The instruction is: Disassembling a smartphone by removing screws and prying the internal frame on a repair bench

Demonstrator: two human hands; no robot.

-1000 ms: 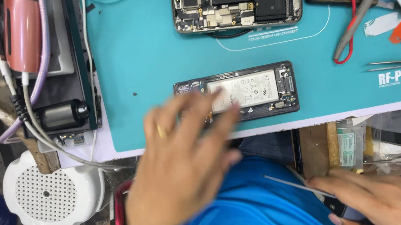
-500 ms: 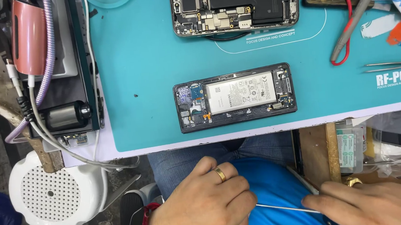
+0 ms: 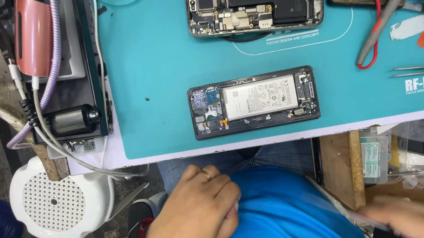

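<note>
Opened phone (image 3: 253,102) lies back-off on the teal mat (image 3: 154,63), near edge of the surface, battery (image 3: 261,98) and boards exposed. Our left hand (image 3: 196,215) sits below the edge against the blue shirt (image 3: 281,208), grip curled and pinching nothing we can see. Right hand (image 3: 414,217) is blurred; can't tell its grip. Risks as we judge them: a careless reach knocks the phone off the edge, or the tweezers (image 3: 417,70) nearby nick the battery.
</note>
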